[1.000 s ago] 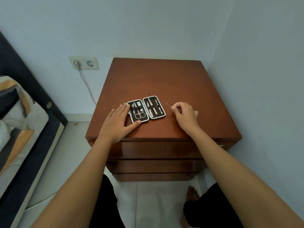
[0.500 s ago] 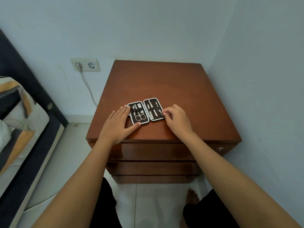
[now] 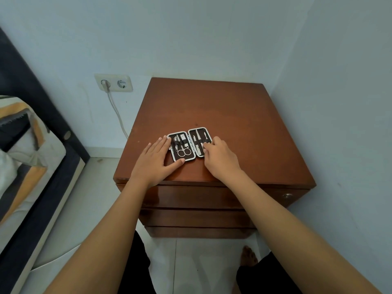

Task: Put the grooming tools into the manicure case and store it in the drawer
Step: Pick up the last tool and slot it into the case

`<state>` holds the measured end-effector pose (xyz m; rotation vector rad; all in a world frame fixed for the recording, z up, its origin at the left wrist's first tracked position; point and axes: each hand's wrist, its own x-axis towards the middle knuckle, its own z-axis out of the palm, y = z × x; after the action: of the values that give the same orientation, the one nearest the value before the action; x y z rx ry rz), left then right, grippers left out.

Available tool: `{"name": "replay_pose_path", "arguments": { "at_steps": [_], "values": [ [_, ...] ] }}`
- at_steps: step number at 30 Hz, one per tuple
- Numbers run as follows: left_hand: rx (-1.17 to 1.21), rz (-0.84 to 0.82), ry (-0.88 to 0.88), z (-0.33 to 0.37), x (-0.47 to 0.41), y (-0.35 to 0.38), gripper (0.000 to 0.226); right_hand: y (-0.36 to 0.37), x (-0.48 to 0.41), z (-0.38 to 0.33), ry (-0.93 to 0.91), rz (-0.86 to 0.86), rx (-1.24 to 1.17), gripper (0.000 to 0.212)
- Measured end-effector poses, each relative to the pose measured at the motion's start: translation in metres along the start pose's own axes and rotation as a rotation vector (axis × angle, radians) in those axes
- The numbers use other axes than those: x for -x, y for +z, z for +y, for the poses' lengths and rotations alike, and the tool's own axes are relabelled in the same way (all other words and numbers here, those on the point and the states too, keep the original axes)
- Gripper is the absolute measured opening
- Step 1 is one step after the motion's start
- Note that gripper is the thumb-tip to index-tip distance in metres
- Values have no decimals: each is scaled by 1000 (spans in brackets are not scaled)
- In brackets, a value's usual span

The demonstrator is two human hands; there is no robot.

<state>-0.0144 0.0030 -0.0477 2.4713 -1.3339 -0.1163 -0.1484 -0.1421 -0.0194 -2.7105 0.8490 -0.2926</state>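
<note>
An open manicure case (image 3: 189, 143), dark inside with a white rim, lies flat on the brown wooden nightstand (image 3: 222, 111). Its left half holds small scissors (image 3: 184, 152) and other metal tools under an elastic strap; the right half holds slim metal tools. My left hand (image 3: 156, 160) lies flat against the case's left edge, thumb along its near edge, fingers apart. My right hand (image 3: 219, 157) has its fingertips on the right half, pinched at a thin tool there; the tool itself is hidden under the fingers. The drawers (image 3: 191, 198) below the top are closed.
A wall socket (image 3: 113, 82) with a white cable plugged in is left of the nightstand. A bed with striped bedding (image 3: 23, 145) stands at the far left. The right wall runs close to the nightstand. My bare foot (image 3: 249, 256) is on the tiled floor.
My right hand carried a thin tool from the tabletop at the right onto the right half of the case. The left hand stayed on the case's left edge.
</note>
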Motion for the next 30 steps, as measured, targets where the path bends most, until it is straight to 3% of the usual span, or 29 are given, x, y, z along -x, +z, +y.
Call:
{"name": "replay_pose_path", "arguments": {
  "at_steps": [5,12,21,30],
  "values": [
    [3,-5,-2,0,0,-1,92,3,6,8,-46,-4,-52,37],
    [3,0,3,-1,0,-1,93,10,28,23,-116,199,-269,31],
    [-4,-5,0,1,0,-2,95,16,25,17,-146,203,-24,32],
    [-6,-2,-1,1,1,-1,91,16,14,12,-27,95,3,46]
  ]
}}
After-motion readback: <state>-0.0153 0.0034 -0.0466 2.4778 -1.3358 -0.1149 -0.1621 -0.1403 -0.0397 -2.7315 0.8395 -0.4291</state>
